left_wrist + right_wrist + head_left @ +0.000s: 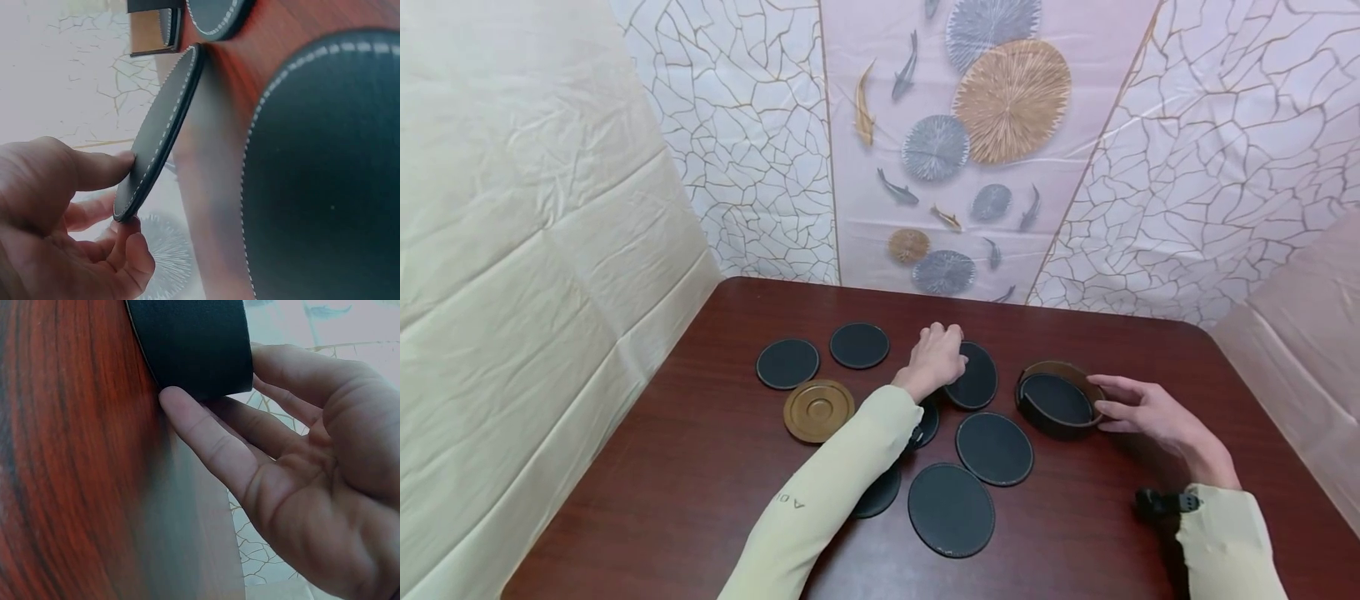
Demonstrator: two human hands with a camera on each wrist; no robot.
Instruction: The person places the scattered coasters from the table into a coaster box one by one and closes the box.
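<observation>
My left hand [934, 360] pinches the near edge of a round black coaster [159, 125], thumb on its stitched face and fingers beneath. That coaster [973, 377] stands tilted, its far edge close to the table in the left wrist view. At the right, a round coaster holder [1030, 371] with a brown inside and black outer wall has a black coaster [1057, 399] inside. The fingers of my right hand [1157, 417] rest against the holder's right side, nearly straight, around its black wall [194, 350] in the right wrist view.
More black coasters lie flat: two at the back left [787, 364], two in the front middle [951, 512], and others partly hidden under my left forearm. A round brown piece [818, 412] with concentric rings lies left of that forearm. Patterned cloth [775, 150] hangs behind the table.
</observation>
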